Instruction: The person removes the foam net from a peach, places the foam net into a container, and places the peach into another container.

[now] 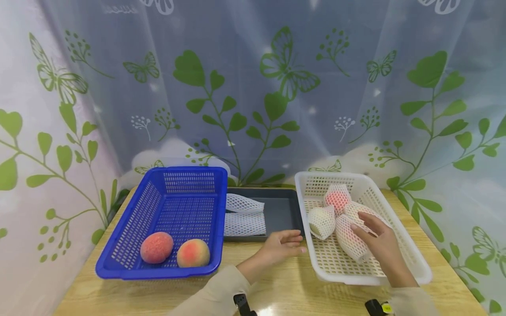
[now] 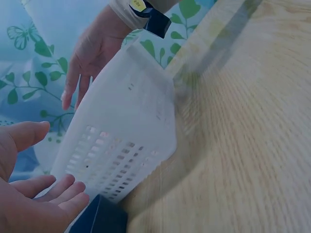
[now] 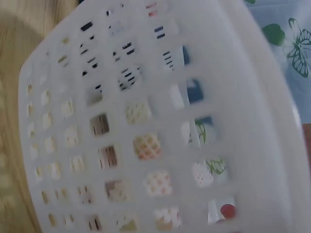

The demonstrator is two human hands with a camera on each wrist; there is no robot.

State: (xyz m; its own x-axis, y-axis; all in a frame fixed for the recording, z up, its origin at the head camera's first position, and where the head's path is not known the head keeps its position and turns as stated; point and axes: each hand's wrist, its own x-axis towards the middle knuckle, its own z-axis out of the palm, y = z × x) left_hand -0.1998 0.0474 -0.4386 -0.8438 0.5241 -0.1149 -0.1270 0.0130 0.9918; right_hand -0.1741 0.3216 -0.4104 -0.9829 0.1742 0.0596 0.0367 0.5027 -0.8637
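Fingers spread and empty, right hand is over netted fruit within white basket's rim, left hand just outside

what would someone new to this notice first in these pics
Probably the bright blue basket on the person's left, with two peaches at its near end. Next, the white basket on the right, where the right hand is over net-wrapped fruit. Behind everything, a curtain with green butterflies and leaves fills the head view's upper half.
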